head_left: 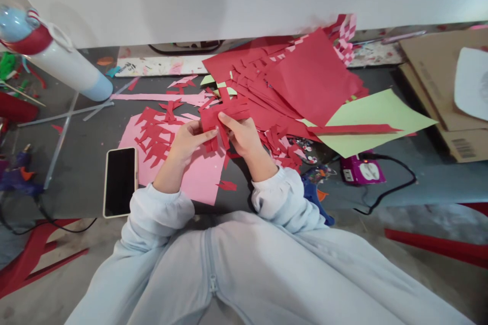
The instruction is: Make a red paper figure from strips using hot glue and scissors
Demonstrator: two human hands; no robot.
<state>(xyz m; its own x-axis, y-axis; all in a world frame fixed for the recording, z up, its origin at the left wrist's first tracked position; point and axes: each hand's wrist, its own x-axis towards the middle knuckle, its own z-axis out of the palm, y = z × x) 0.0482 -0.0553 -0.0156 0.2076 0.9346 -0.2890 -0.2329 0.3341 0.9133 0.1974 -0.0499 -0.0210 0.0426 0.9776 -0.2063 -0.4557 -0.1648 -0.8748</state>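
Note:
Between both hands I hold a piece of red paper (210, 118) with cut, strip-like edges, raised a little over the table. My left hand (187, 143) pinches its left side, the thumb lying across the front. On the right side my right hand (241, 134) grips it, thumb on top and fingers behind. Below lies a pink sheet (200, 180). Several cut red paper shapes (154, 134) rest on its left part. More red and pink scraps (284, 147) are heaped to the right of my right hand.
Red sheets (308, 78) and a light green sheet (375, 117) lie behind and right. A phone (120, 183), a bottle (70, 66) and a glue gun (19, 175) are on the left. A purple power adapter (362, 170), a blue tool (314, 195) and cardboard (450, 91) are on the right.

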